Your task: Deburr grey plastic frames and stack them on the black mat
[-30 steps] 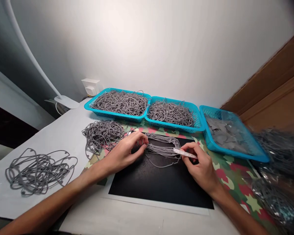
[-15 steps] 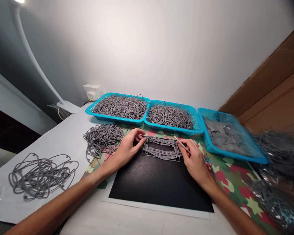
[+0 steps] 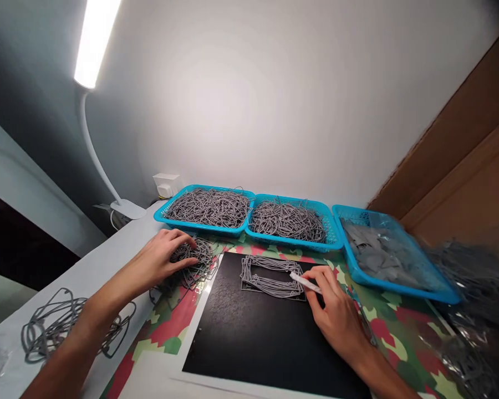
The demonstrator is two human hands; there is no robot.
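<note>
Small workshop-like corner against a pale wall (image 3: pixel 274 111), lit by a desk lamp (image 3: pixel 95 47) at upper left, turquoise baskets (image 3: pixel 293 242) of grey parts (image 3: pixel 289 220) mid-frame, brown cardboard (image 3: pixel 444 160) at right

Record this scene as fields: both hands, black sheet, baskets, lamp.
Left hand: open, at the grey tangle; contact unclear
Right hand: gripping a white stick
Black sheet: carries grey strips laid in a rectangle
Blue baskets: three; two hold grey strands, the right one flat grey pieces
Lamp: lit, at the left

Left hand (image 3: pixel 160 257) outstretched, fingers (image 3: pixel 184 240) parted (thumb (image 3: pixel 183 264) lower); right hand (image 3: pixel 335 305) bent, fingers pinched.
</note>
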